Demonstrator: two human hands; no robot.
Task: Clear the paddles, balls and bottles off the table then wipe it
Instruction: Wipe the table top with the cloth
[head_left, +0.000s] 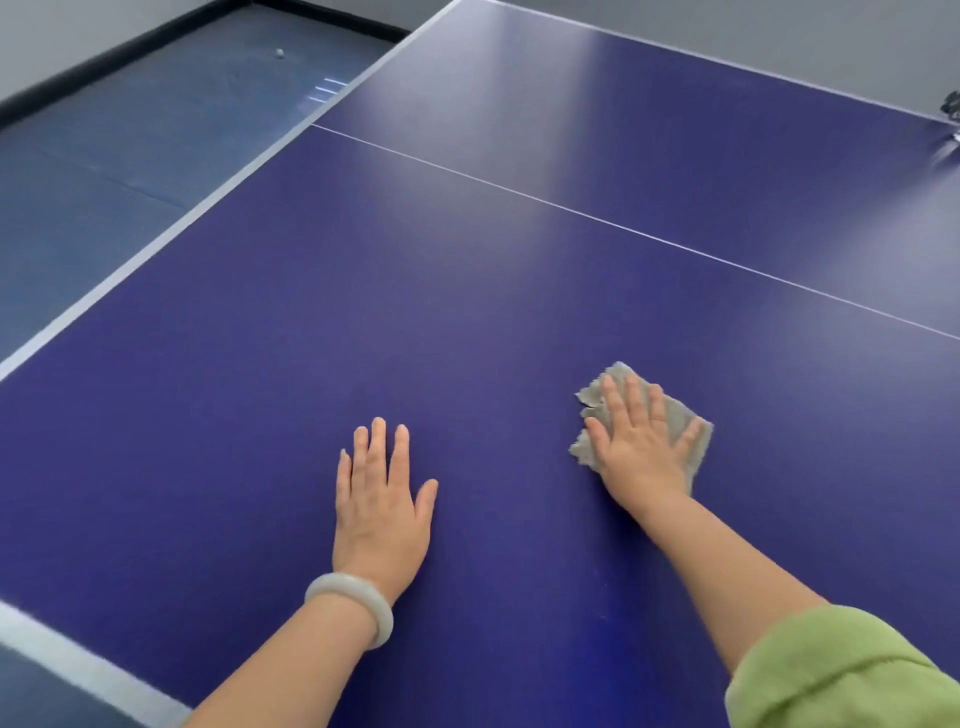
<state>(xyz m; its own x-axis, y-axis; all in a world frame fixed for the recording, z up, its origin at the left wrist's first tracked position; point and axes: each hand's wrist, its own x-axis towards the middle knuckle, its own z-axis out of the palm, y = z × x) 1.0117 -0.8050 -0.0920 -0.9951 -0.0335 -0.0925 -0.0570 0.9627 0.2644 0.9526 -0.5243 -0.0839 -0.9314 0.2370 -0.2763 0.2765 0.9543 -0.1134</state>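
Cloth (675, 415) lower right, flat under right hand (641, 447), long axis running upper left to lower right. Left hand (379, 499) flat on bench (467, 260), fingers straight. Ball (280, 52) on floor, upper left.

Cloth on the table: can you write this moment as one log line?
step: wiping | right hand: flat on grey cloth | left hand: flat on blue table | ball: on floor
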